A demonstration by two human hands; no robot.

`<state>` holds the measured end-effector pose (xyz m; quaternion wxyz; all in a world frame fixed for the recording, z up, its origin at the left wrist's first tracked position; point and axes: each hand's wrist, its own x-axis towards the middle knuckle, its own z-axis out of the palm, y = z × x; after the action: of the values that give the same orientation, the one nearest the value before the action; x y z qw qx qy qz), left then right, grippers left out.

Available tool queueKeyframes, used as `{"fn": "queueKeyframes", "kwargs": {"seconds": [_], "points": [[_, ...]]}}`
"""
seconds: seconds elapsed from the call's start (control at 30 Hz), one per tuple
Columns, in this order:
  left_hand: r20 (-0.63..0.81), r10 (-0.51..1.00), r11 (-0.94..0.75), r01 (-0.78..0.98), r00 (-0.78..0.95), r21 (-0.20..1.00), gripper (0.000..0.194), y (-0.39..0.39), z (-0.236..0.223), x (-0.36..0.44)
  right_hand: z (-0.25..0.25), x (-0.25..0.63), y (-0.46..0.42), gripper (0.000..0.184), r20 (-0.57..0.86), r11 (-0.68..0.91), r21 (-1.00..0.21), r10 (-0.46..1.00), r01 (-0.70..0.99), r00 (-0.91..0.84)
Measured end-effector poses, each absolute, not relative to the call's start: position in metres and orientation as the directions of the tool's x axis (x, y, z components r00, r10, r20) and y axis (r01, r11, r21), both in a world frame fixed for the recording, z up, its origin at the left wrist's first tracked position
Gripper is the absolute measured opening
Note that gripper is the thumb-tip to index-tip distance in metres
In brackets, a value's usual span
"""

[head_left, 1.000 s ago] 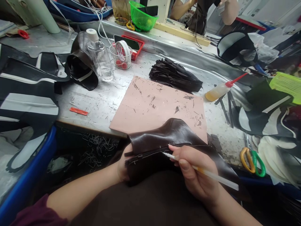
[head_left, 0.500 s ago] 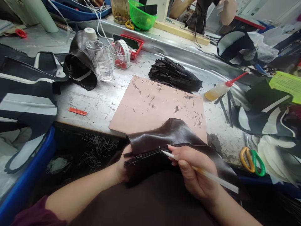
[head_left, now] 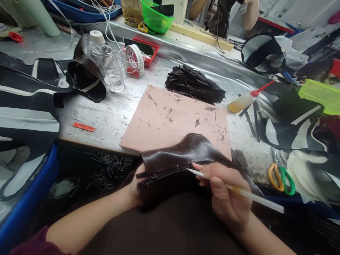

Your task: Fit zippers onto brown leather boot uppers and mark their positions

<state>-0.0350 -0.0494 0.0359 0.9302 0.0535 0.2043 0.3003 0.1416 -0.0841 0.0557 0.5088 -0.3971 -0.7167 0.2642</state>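
Observation:
A dark brown leather boot upper (head_left: 172, 151) lies over my lap and the bench edge, with a black zipper (head_left: 162, 175) running along it. Small white marks cross both sides of the zipper. My left hand (head_left: 135, 193) holds the upper at its open end; most of its fingers are hidden inside or behind the leather. In my right hand (head_left: 231, 193) a slim white marking pen (head_left: 255, 199) is pinched between thumb and fingers. Its tip is at the zipper's edge, and the index fingertip rests on the leather just above.
Under the upper lies a pinkish board (head_left: 159, 117). Behind it are a stack of dark strips (head_left: 193, 83) and a glue bottle (head_left: 243, 101). Scissors (head_left: 276, 177) sit at right; a clear bottle (head_left: 107, 67) and leather pieces (head_left: 26, 102) at left. A co-worker's arm (head_left: 251, 14) shows beyond.
My right hand and the pen have moved slightly right along the zipper, and another white mark shows near the tip. The left hand keeps its hold. The view has shifted a little.

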Motion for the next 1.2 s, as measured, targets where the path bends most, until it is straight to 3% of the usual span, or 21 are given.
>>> {"fn": "queueKeyframes", "kwargs": {"seconds": [0.33,0.5,0.73,0.9,1.2], "points": [[-0.289,0.649,0.755,-0.546,0.704,0.363,0.028,-0.049,0.037,-0.034,0.058,0.141,-0.081,0.022,0.488,0.523,-0.758,0.851,0.390,-0.194],[-0.322,0.738,0.671,-0.593,0.593,0.445,0.021,-0.052,0.033,-0.036,0.059,0.140,-0.081,0.020,0.484,0.521,-0.745,0.852,0.417,-0.200],[-0.371,0.728,0.686,-0.608,0.577,0.399,0.027,-0.051,0.039,-0.034,0.059,0.140,-0.081,0.018,0.481,0.516,-0.744,0.854,0.424,-0.195],[-0.322,0.717,0.696,-0.612,0.618,0.374,0.020,-0.050,0.035,-0.035,0.058,0.140,-0.081,0.019,0.473,0.508,-0.761,0.860,0.403,-0.192],[-0.383,0.763,0.646,-0.617,0.521,0.449,0.014,-0.055,0.019,-0.042,0.057,0.142,-0.083,0.021,0.465,0.504,-0.802,0.864,0.320,-0.195]]}}
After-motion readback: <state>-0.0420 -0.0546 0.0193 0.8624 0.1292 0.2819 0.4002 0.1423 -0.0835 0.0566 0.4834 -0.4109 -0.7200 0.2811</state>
